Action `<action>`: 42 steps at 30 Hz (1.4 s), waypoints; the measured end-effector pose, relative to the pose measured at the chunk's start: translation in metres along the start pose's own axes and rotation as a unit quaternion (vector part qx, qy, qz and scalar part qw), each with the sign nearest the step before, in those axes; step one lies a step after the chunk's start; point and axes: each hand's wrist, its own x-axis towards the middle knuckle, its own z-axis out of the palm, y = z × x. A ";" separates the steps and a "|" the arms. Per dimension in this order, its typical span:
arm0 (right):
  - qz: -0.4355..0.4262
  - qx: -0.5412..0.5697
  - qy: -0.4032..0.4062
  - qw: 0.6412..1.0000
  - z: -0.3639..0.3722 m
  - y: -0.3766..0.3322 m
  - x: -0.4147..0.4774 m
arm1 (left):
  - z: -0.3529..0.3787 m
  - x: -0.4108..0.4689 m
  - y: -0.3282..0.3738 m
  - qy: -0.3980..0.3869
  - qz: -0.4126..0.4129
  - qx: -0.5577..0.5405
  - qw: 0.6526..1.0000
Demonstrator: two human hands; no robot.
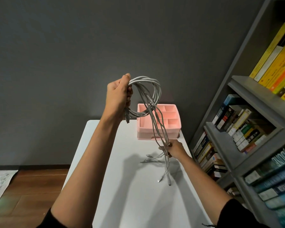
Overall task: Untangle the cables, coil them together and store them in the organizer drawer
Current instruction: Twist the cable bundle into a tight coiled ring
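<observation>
my left hand (118, 94) is raised high, fist round the coiled grey cables (146, 79). right hand (174, 149) is low, pinching the loose tails near the worktop (122, 186) right edge, just in front of the pink plastic organizer (145, 134). plug ends trail on the smooth white top. bookshelf (247, 99) is close on the right.

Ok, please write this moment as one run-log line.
step: coiling | left hand: grips cable coil | right hand: grips trailing strands | organizer drawer: closed

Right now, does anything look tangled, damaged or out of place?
Nothing looks damaged. The cables are only partly coiled in the left hand; their loose tails splay unevenly below the right hand, over the table.
</observation>
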 end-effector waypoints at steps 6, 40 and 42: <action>0.047 0.030 0.026 0.998 0.002 0.008 0.002 | 0.001 -0.002 -0.002 0.002 -0.019 -0.009 1.000; -0.027 -0.138 -0.155 0.978 0.007 0.011 -0.008 | -0.019 0.001 0.006 -0.001 -0.019 0.007 1.000; -0.016 -0.155 -0.168 0.973 0.010 0.014 -0.007 | -0.021 0.000 0.008 0.003 -0.019 0.000 1.000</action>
